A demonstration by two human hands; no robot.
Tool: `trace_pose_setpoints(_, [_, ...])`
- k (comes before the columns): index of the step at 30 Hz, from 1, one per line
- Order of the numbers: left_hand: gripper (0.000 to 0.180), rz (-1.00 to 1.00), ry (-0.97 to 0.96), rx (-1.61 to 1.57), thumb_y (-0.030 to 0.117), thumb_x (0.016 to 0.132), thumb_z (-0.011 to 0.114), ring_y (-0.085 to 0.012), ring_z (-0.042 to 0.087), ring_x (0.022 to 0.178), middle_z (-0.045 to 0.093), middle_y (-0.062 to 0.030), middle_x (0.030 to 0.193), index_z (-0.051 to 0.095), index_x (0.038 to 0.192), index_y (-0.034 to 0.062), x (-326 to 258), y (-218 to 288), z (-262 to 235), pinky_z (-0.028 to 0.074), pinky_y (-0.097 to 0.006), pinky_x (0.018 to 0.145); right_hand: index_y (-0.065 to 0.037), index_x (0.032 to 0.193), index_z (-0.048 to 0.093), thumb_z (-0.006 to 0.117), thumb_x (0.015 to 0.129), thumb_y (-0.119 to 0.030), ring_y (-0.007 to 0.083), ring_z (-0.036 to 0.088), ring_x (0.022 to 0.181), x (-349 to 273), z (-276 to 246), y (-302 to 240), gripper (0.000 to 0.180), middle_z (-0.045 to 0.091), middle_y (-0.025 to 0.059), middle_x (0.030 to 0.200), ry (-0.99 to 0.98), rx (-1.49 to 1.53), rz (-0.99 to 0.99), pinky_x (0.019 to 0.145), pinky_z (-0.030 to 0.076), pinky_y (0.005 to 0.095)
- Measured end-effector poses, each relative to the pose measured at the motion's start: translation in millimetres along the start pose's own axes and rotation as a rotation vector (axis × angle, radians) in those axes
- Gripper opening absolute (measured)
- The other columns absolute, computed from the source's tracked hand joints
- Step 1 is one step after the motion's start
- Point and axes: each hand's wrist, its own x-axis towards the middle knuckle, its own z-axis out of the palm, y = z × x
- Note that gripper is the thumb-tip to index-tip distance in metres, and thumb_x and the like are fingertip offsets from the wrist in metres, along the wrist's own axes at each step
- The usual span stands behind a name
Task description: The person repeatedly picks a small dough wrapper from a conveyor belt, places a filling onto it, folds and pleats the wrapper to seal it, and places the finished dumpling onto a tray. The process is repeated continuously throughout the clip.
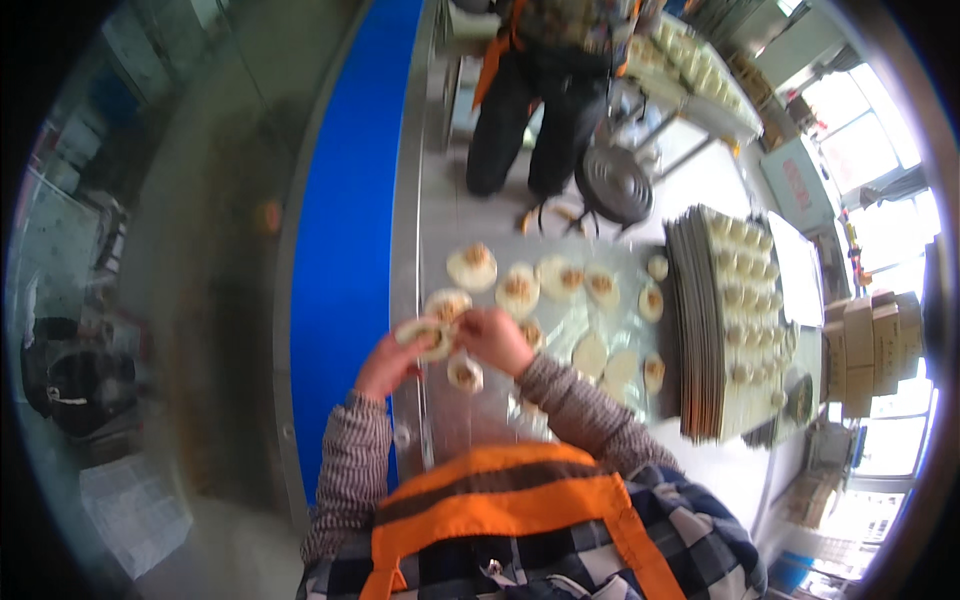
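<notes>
My left hand is closed on a round dough wrapper with brown filling, held over the metal table near the blue strip. The fingers of my right hand are pinched together at the far right edge of that wrapper; their tips are small and partly hidden. Around my hands lie several flat dough rounds topped with brown filling, among them one beyond my hands and one just below them. Bare dough rounds lie to the right of my right hand.
A tall stack of trays stands at the table's right, its top one bearing rows of pale round lumps. A blue strip runs along the left. Beyond the table are a round stool and a standing person in dark trousers.
</notes>
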Motion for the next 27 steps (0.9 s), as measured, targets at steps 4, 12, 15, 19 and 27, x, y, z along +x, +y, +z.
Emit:
trace_pose_setpoints(4, [0.034,0.045,0.049,0.095,0.02,0.094,0.053,-0.0083,0.062,0.073,0.066,-0.005,0.099,0.054,0.126,0.0069,-4.9,4.1,10.8,0.042,-0.019,0.046,0.004,0.098,0.061,0.065,0.088,-0.005,0.0119,0.066,0.07,-2.0,4.3,6.7,0.015,0.067,0.0083,0.078,-0.013,0.276,0.156,0.06,0.052,0.025])
trace_pose_setpoints(12, [0.034,-0.027,-0.036,0.367,0.019,0.093,0.05,-0.011,0.063,0.088,0.064,-0.0076,0.106,0.054,0.125,0.0054,5.0,10.9,15.9,0.05,-0.023,0.061,0.004,0.103,0.061,0.067,0.085,-0.005,0.0138,0.066,0.07,-10.0,0.3,1.4,0.021,0.065,0.0073,0.074,-0.019,-0.107,-0.053,0.06,0.052,0.0273])
trace_pose_setpoints(15, [0.036,0.009,-0.09,0.026,0.026,0.096,0.049,-0.0146,0.062,0.1,0.062,-0.0094,0.113,0.052,0.125,0.0052,6.0,2.7,13.7,0.052,-0.027,0.073,0.003,0.1,0.063,0.067,0.085,-0.006,0.0148,0.066,0.07,-12.5,-3.6,2.7,0.018,0.065,0.0079,0.073,-0.033,-0.119,-0.029,0.059,0.052,0.028])
trace_pose_setpoints(19, [0.046,0.134,-0.038,-0.304,0.043,0.1,0.042,-0.0164,0.062,0.1,0.063,-0.0088,0.113,0.051,0.125,0.0054,7.2,-12.5,19.8,0.053,-0.03,0.074,0.003,0.093,0.065,0.069,0.082,-0.005,0.018,0.066,0.066,-12.9,-1.0,3.7,0.013,0.067,0.0095,0.076,0.105,0.086,0.06,0.057,0.051,0.0294])
trace_pose_setpoints(27, [0.067,0.082,0.217,-0.135,0.067,0.094,0.026,-0.0101,0.059,0.069,0.063,-0.0035,0.084,0.056,0.106,0.0083,15.7,-25.4,30.4,0.041,-0.021,0.047,0.001,0.096,0.066,0.07,0.08,-0.005,0.0154,0.063,0.067,-13.1,2.4,-4.9,0.017,0.066,0.0094,0.077,0.054,-0.018,0.006,0.062,0.051,0.0283])
